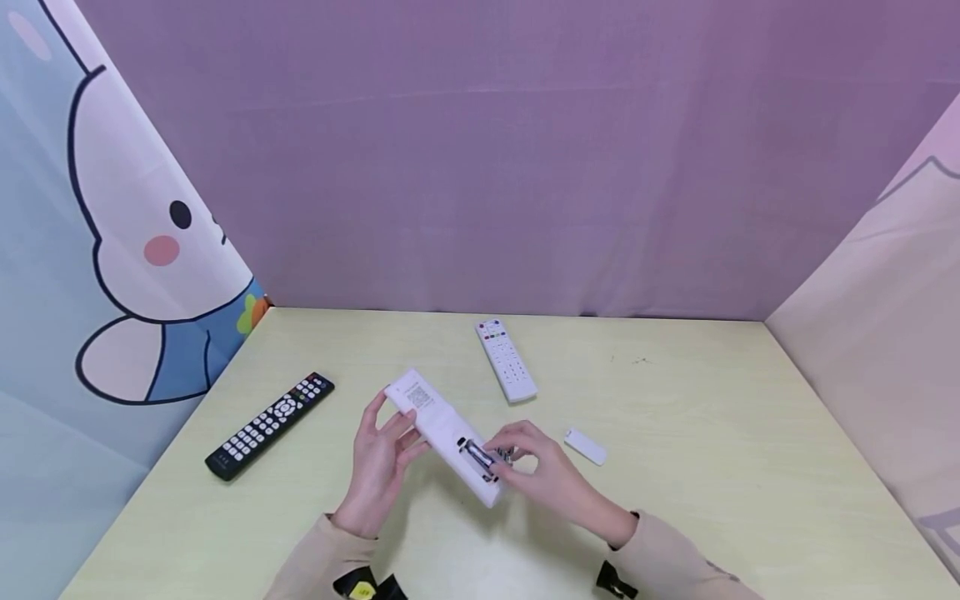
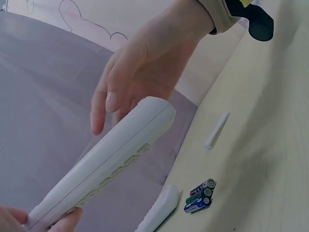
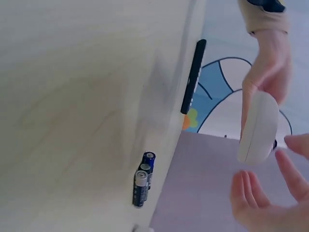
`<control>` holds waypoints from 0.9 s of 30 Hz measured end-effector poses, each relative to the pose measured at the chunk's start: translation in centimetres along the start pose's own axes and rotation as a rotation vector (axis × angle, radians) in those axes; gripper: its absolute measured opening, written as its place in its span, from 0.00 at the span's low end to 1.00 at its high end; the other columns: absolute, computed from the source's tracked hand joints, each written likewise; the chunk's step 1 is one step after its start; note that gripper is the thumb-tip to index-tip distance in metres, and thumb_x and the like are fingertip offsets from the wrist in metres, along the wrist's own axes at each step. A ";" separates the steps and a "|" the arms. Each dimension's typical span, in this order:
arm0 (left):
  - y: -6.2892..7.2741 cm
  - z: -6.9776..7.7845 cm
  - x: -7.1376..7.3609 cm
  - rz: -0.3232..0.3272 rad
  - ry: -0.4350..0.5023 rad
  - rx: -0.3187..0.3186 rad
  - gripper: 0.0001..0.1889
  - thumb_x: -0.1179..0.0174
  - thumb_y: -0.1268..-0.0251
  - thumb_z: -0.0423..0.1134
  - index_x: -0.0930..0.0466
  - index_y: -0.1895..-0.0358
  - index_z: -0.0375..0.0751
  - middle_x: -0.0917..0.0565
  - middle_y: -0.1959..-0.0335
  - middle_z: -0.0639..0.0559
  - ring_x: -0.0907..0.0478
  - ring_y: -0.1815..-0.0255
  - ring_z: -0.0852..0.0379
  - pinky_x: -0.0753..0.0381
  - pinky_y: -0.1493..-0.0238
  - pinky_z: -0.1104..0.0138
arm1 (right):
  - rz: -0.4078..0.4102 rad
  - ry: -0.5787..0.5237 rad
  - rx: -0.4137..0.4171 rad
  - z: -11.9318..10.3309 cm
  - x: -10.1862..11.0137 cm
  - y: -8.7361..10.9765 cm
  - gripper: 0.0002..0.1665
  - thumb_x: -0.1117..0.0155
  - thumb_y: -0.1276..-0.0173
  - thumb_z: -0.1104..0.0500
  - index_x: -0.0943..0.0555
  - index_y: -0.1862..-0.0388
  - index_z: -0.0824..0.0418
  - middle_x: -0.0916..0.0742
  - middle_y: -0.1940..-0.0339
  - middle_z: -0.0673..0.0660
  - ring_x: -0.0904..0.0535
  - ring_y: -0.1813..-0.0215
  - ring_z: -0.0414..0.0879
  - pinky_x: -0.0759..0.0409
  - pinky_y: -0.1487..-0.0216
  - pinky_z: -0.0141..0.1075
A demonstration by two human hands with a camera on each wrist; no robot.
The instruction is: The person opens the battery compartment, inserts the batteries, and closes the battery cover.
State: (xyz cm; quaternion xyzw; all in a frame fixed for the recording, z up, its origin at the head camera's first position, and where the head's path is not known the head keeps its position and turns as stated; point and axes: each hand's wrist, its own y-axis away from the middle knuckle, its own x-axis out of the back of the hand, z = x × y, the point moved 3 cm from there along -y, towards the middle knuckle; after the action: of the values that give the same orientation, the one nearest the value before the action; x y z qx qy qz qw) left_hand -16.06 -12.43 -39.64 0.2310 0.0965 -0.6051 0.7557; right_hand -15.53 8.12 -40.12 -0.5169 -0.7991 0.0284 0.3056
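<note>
My left hand (image 1: 377, 469) grips a white remote control (image 1: 438, 429) by its side, its back turned up and tilted. Its battery compartment is uncovered, and a battery (image 1: 478, 455) lies in it. Over this compartment my right hand (image 1: 543, 471) has its thumb and index finger close to the battery; whether they touch it I cannot tell. In the right wrist view the right hand's fingers (image 3: 246, 186) are spread apart. Three loose batteries (image 2: 200, 195) lie together on the table, mostly hidden behind the right hand in the head view. The white battery cover (image 1: 585, 447) lies to the right.
A second white remote (image 1: 506, 361) lies buttons up at the back of the table (image 1: 712, 467). On the left lies a black remote (image 1: 270, 426). A purple cloth wall (image 1: 517, 167) rises behind the table, with printed cloth at both sides.
</note>
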 end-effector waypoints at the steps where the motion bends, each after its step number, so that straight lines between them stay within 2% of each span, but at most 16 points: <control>1: 0.0 0.0 0.0 -0.003 0.001 0.001 0.33 0.56 0.38 0.26 0.56 0.32 0.48 0.30 0.49 0.41 0.21 0.65 0.57 0.20 0.61 0.68 | -0.033 -0.054 -0.029 0.2 0.1 0.1 0.14 0.38 0.43 0.63 0.21 0.57 0.63 0.21 0.56 0.57 0.25 0.56 0.48 0.21 0.57 0.37; 5: 0.1 0.1 0.0 -0.018 0.006 -0.002 0.33 0.57 0.37 0.26 0.57 0.32 0.48 0.32 0.47 0.39 0.21 0.64 0.57 0.20 0.60 0.68 | -0.146 -0.231 -0.147 0.8 0.3 0.4 0.16 0.42 0.40 0.62 0.24 0.53 0.66 0.22 0.50 0.62 0.25 0.50 0.48 0.23 0.51 0.34; 10: 0.2 0.2 0.0 -0.025 0.002 -0.004 0.33 0.57 0.37 0.26 0.58 0.32 0.48 0.32 0.46 0.39 0.21 0.63 0.57 0.20 0.59 0.67 | -0.208 -0.300 -0.237 1.0 0.3 0.6 0.17 0.44 0.38 0.60 0.24 0.50 0.66 0.24 0.47 0.65 0.26 0.48 0.51 0.25 0.50 0.30; 17: 0.2 0.2 0.0 -0.026 0.005 -0.004 0.32 0.57 0.37 0.26 0.57 0.32 0.48 0.30 0.49 0.41 0.21 0.64 0.56 0.20 0.60 0.67 | -0.198 -0.321 -0.269 1.1 0.0 0.5 0.17 0.44 0.37 0.61 0.24 0.51 0.68 0.23 0.48 0.67 0.25 0.50 0.54 0.23 0.53 0.30; 27: 0.2 0.1 -0.1 -0.027 0.001 -0.010 0.32 0.57 0.37 0.25 0.56 0.32 0.48 0.28 0.51 0.42 0.20 0.65 0.56 0.19 0.61 0.67 | -0.135 -0.273 -0.276 1.1 -0.3 0.6 0.15 0.43 0.39 0.63 0.22 0.55 0.68 0.21 0.53 0.65 0.22 0.58 0.42 0.22 0.58 0.29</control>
State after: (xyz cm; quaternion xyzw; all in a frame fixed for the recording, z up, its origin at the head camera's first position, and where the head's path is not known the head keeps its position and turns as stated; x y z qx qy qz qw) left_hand -15.91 -12.33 -39.47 0.2261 0.1028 -0.6146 0.7487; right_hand -15.51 8.41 -41.37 -0.4907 -0.8621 -0.0321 0.1221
